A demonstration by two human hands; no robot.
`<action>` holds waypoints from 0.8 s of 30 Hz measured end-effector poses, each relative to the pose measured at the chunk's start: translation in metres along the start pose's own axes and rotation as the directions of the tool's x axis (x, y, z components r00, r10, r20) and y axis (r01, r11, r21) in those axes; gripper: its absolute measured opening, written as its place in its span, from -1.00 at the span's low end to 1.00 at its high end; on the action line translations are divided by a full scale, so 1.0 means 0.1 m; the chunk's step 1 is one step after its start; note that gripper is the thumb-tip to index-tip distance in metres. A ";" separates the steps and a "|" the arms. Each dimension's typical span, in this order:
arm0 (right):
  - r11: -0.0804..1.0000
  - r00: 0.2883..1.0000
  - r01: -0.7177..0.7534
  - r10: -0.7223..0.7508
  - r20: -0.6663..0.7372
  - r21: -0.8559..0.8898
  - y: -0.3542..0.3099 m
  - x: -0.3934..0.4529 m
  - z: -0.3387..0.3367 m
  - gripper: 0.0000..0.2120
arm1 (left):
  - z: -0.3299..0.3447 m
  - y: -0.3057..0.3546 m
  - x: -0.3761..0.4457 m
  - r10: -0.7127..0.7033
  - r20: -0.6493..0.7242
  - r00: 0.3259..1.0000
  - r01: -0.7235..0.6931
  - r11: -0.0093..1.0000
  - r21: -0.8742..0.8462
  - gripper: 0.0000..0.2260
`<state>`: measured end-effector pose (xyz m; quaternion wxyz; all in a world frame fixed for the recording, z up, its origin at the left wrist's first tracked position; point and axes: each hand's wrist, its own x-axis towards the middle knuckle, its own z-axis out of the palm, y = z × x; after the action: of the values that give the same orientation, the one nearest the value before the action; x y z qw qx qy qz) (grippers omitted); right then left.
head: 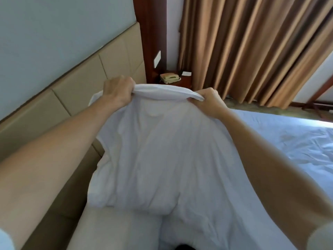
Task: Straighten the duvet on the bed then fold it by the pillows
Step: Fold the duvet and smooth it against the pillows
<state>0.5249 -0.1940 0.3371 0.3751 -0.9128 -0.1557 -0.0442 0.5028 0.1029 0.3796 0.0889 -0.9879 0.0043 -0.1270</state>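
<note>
Both hands hold the white duvet up by its top edge in front of me. My left hand grips the edge on the left, close to the headboard. My right hand pinches the same edge on the right. The cloth hangs down between my arms and bunches over a white pillow at the bottom. To the right lies the flat white bed sheet, slightly creased. A second pillow is mostly hidden behind the lifted duvet, with only a white corner showing.
A beige padded headboard runs along the left. Beyond it stands a dark wooden nightstand with a cream telephone and a small card. Brown curtains hang behind the bed, and floor shows at the far right.
</note>
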 end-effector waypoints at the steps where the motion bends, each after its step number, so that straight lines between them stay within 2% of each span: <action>1: 1.000 1.000 0.003 -0.003 -0.007 -0.012 0.07 0.26 -0.05 -0.81 | -0.01 0.00 0.25 -0.001 -0.059 0.998 0.003 0.999 0.037 -0.83; 4: 0.998 0.994 -0.007 0.000 -0.105 -0.070 0.27 0.96 -0.11 -0.82 | -0.06 -0.02 0.93 0.033 -0.307 0.951 0.012 0.990 0.144 -0.79; 6: 0.993 0.979 0.004 -0.027 -0.202 -0.115 0.37 1.32 -0.10 -0.79 | -0.01 -0.07 1.23 -0.063 -0.457 0.887 0.119 0.988 0.095 -0.78; 7: 0.992 0.975 0.000 -0.028 -0.220 -0.125 0.45 1.45 -0.08 -0.77 | 0.05 -0.08 1.31 -0.147 -0.437 0.887 0.181 0.983 0.037 -0.79; 8: 0.991 0.982 -0.025 0.000 -0.191 -0.129 0.53 1.55 -0.03 -0.76 | 0.16 -0.06 1.32 -0.212 -0.339 0.917 0.226 0.974 0.002 -0.80; 10: 0.985 0.996 -0.074 0.067 -0.051 -0.156 0.74 1.65 0.11 -0.76 | 0.41 0.01 1.25 -0.261 -0.070 0.963 0.261 0.965 -0.012 -0.82; 12: 0.972 0.986 -0.095 0.121 0.113 -0.213 0.95 1.59 0.27 -0.81 | 0.63 0.08 1.14 -0.252 0.076 0.965 0.254 0.967 -0.026 -0.85; 14: 0.969 0.971 -0.067 0.118 0.208 -0.239 1.11 1.49 0.40 -0.86 | 0.76 0.10 1.10 -0.231 0.058 0.971 0.231 0.973 0.008 -0.82; 16: 0.975 0.972 -0.054 0.101 0.212 -0.215 1.24 1.43 0.48 -0.84 | 0.84 0.16 1.13 -0.210 -0.034 0.977 0.212 0.976 0.055 -0.76; 18: 0.973 0.985 -0.073 0.105 0.137 -0.221 1.29 1.41 0.47 -0.88 | 0.84 0.24 1.20 -0.208 -0.129 0.969 0.215 0.976 0.043 -0.73; 20: 0.975 0.992 -0.122 0.124 -0.001 -0.188 1.31 1.43 0.40 -0.88 | 0.83 0.33 1.27 -0.244 -0.175 0.954 0.247 0.969 -0.004 -0.70; 22: 0.979 0.987 -0.149 0.138 -0.087 -0.141 1.30 1.47 0.30 -0.83 | 0.79 0.43 1.28 -0.266 -0.131 0.955 0.263 0.964 -0.036 -0.55; 24: 0.976 0.994 -0.102 0.108 0.025 -0.190 1.27 1.45 0.21 -0.77 | 0.75 0.50 1.17 -0.278 0.045 0.960 0.280 0.958 -0.057 -0.29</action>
<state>0.7018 -0.2278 0.2655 0.2859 -0.9518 -0.1090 -0.0226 0.6354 0.0631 0.3284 0.0390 -0.9831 -0.1327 -0.1200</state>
